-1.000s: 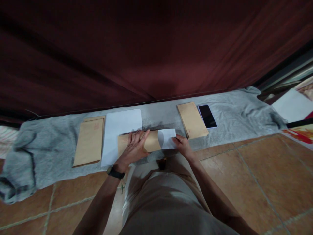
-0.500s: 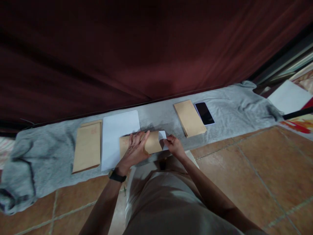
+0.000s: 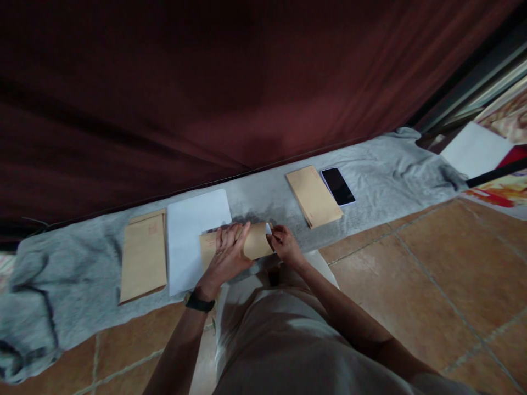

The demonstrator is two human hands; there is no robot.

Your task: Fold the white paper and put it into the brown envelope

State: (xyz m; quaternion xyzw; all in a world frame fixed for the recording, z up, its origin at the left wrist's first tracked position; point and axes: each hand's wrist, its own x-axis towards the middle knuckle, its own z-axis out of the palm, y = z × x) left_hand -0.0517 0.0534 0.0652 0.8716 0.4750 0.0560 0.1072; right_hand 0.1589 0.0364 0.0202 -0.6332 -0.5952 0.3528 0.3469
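A brown paper envelope (image 3: 256, 241) lies crosswise before me, its left end over a stack of white paper (image 3: 191, 219). My left hand (image 3: 230, 252) grips it across the middle, fingers on top and thumb along the near side. At its right end, a small tip of folded white paper (image 3: 268, 228) sticks out of the mouth. My right hand (image 3: 285, 243) is closed in a pinch at that mouth, on the paper; the fingertips are partly hidden. Most of the paper is inside the envelope and out of sight.
Brown envelopes (image 3: 144, 258) lie left of the white stack, and another pile of envelopes (image 3: 315, 196) lies to the right beside a phone (image 3: 338, 186). A grey cloth (image 3: 387, 175) covers the narrow bench. Behind it hangs a dark red curtain (image 3: 263, 99).
The white paper has gone further left into the envelope, leaving only a tip outside. My right hand moved slightly left with it. My left hand keeps its hold. The view shifted a little.
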